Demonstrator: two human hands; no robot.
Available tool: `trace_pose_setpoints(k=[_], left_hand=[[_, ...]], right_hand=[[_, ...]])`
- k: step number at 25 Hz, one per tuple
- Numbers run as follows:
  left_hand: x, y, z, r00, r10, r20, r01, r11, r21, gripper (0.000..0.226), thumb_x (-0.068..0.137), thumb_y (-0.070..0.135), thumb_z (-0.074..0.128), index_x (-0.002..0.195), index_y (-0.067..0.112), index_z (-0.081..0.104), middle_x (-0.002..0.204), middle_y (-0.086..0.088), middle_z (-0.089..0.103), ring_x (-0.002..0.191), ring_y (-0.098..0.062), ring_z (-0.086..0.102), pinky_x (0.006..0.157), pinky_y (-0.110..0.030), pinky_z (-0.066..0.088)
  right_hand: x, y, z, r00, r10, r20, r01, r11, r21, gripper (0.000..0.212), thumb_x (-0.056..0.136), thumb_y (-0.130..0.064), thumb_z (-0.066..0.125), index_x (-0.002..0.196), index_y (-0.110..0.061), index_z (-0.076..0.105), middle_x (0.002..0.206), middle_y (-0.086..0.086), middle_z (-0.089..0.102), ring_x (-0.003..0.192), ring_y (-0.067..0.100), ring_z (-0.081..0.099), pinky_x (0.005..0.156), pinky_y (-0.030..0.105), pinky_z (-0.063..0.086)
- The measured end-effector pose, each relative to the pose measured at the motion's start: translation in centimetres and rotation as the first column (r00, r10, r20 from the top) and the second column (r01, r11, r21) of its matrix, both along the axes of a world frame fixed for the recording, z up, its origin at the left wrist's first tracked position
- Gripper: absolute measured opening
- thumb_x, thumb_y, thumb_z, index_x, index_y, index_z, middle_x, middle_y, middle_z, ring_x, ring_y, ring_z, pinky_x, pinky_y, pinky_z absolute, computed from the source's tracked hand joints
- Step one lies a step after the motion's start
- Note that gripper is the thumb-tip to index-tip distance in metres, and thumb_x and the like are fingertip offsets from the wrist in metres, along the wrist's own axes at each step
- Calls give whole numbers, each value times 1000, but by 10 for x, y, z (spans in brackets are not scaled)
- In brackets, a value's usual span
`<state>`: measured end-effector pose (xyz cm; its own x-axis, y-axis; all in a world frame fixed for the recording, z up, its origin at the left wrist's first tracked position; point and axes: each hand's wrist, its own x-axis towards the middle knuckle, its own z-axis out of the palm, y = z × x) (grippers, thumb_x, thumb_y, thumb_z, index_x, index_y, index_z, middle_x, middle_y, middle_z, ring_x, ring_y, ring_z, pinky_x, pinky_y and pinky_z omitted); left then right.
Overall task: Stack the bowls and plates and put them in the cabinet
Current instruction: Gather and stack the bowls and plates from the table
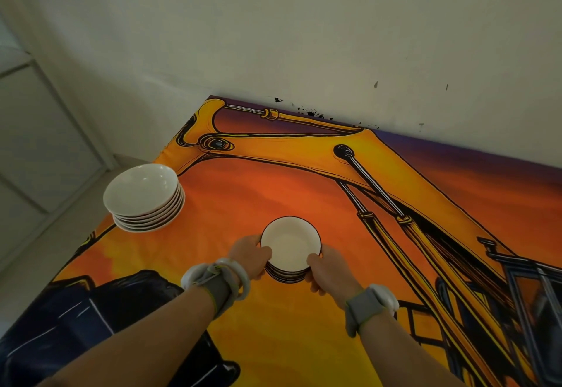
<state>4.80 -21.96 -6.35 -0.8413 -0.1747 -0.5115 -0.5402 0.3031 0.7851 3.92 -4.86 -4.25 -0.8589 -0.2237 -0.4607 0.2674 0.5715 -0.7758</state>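
A stack of small white bowls with dark rims (290, 246) sits in the middle of the table. My left hand (251, 257) grips its left side and my right hand (330, 271) grips its right side, thumbs over the top bowl's rim. A taller stack of several wide white plates (143, 195) stands near the table's left edge, apart from both hands. Both wrists wear grey straps with white bands.
The table (304, 179) is covered by an orange cloth with a yellow excavator print and is pushed against a white wall (273, 36). A white cabinet door (39, 143) stands to the far left, beyond a strip of pale floor.
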Motion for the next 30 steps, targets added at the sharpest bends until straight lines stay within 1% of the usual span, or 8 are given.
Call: trace_pose_setpoints(k=[4, 7, 9, 13, 15, 18, 23, 30], left_hand=[[0, 2, -4, 1000, -11, 28, 13, 998, -68, 44, 87, 10, 44, 130, 17, 51, 63, -7, 50, 53, -23, 40, 50, -32, 39], [-1, 4, -6, 998, 23, 52, -18, 995, -101, 56, 87, 19, 47, 142, 16, 37, 70, -2, 55, 55, -19, 47, 59, -35, 49], [-2, 5, -3, 993, 52, 110, -50, 999, -20, 56, 89, 19, 48, 143, 17, 34, 88, -5, 59, 64, -21, 53, 68, -38, 56], [-1, 4, -3, 971, 27, 238, -76, 977, 199, 49, 92, 11, 42, 140, 17, 38, 132, -16, 50, 106, -36, 59, 83, -51, 57], [-1, 2, -2, 970, 16, 241, -67, 976, 205, 45, 93, 9, 39, 137, 18, 41, 125, -16, 52, 109, -38, 60, 83, -51, 57], [4, -7, -2, 971, 34, 238, -85, 975, 206, 34, 95, 8, 38, 126, 17, 49, 108, -13, 57, 105, -40, 63, 84, -52, 56], [29, -60, -1, 956, 59, 289, -104, 984, 141, 42, 94, 9, 39, 135, 14, 43, 125, -17, 60, 103, -36, 66, 83, -48, 58], [90, -191, 15, 894, 344, 286, -383, 919, 93, 55, 89, 1, 36, 142, 18, 36, 112, -17, 56, 97, -33, 63, 80, -44, 59]], right_hand=[[-2, 1, -5, 999, -27, 38, 26, 1000, 10, 25, 94, -14, 39, 116, -25, 41, 72, 16, 50, 50, 21, 36, 43, 31, 29], [-8, -2, -6, 989, -83, 126, 79, 996, 38, 29, 93, -25, 43, 121, -24, 38, 76, 10, 44, 54, 20, 34, 45, 30, 28], [-11, -4, -2, 975, -116, 190, 117, 993, 5, 30, 92, -27, 44, 121, -25, 36, 85, 9, 48, 64, 24, 41, 49, 31, 34], [-9, -10, -1, 924, -144, 354, 187, 978, -93, 36, 94, -18, 43, 128, -26, 36, 97, 0, 51, 83, 35, 57, 64, 40, 52], [-6, -15, -2, 917, -135, 375, 199, 970, -138, 39, 94, -9, 40, 129, -27, 35, 97, -1, 48, 98, 44, 58, 70, 47, 53], [0, -27, -2, 926, -138, 352, 201, 968, -148, 41, 94, -1, 37, 126, -27, 36, 99, 0, 50, 86, 37, 55, 70, 46, 53], [16, -76, -6, 895, -98, 434, 169, 977, -129, 41, 93, -2, 37, 128, -23, 37, 106, 8, 51, 75, 32, 51, 62, 38, 51], [47, -217, -8, 893, 89, 441, 5, 979, -206, 44, 92, -5, 36, 128, -30, 35, 103, 4, 52, 78, 30, 54, 63, 36, 55]])
